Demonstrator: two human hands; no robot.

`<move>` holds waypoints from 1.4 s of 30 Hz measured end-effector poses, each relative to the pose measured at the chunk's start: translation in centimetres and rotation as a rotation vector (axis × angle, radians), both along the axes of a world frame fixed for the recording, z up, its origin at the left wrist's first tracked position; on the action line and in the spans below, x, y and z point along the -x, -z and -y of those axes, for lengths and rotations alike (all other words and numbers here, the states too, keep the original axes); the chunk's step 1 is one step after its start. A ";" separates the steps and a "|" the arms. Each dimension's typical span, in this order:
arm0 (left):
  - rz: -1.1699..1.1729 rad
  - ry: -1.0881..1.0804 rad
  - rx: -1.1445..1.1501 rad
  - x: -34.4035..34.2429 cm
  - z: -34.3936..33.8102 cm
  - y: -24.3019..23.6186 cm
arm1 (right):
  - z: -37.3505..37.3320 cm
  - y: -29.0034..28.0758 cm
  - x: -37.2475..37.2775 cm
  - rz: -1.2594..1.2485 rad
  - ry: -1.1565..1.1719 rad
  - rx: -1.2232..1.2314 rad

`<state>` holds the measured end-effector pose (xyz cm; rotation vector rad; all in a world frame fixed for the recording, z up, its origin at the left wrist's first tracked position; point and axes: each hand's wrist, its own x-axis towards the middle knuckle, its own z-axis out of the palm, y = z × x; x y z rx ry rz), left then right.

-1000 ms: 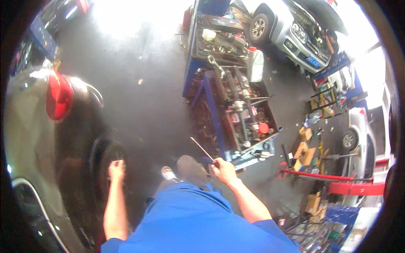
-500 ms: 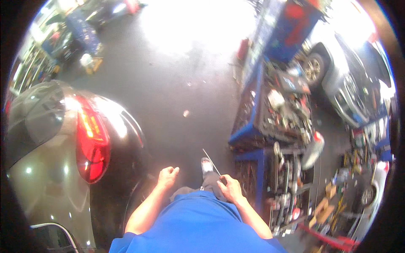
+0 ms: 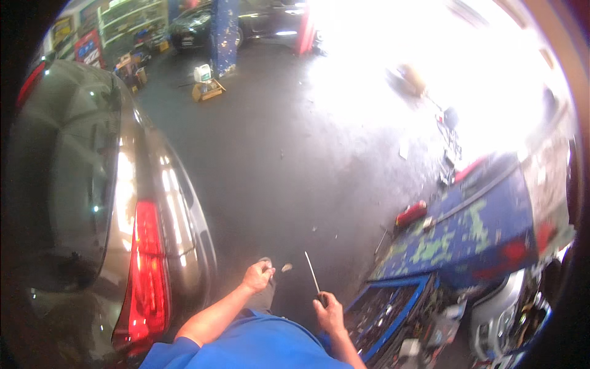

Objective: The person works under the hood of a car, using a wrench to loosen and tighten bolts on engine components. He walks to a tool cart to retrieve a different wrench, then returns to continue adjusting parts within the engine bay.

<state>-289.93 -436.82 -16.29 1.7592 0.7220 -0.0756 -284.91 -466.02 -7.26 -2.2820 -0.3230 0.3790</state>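
Right hand (image 3: 330, 312): fingers closed around the dark handle of a screwdriver.
Screwdriver (image 3: 312, 270): in the right hand, thin shaft pointing up and slightly left, above the floor (image 3: 246, 160); tip touches nothing.
Left hand (image 3: 257, 277): fingers curled inward, apart from the screwdriver; cannot tell whether anything is inside.
Car (image 3: 89, 326): at left, red tail light (image 3: 149, 270) near the left forearm.
Tool cart (image 3: 399, 283): blue-rimmed, just beside the right hand; contents blurred.
Post (image 3: 467, 230): blue, paint flaking, beyond the cart.
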 end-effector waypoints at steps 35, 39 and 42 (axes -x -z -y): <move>-0.065 -1.399 0.005 -43.4 -86.0 14.6 | -111.7 5.8 -78.7 -0.016 -1.065 0.280; -0.092 -1.199 -0.162 -49.5 -104.8 9.2 | -123.4 3.4 -80.4 -0.119 -0.994 0.172; -0.098 -1.004 -0.358 -54.0 -118.2 3.9 | -132.6 1.1 -82.2 -0.067 -1.041 0.207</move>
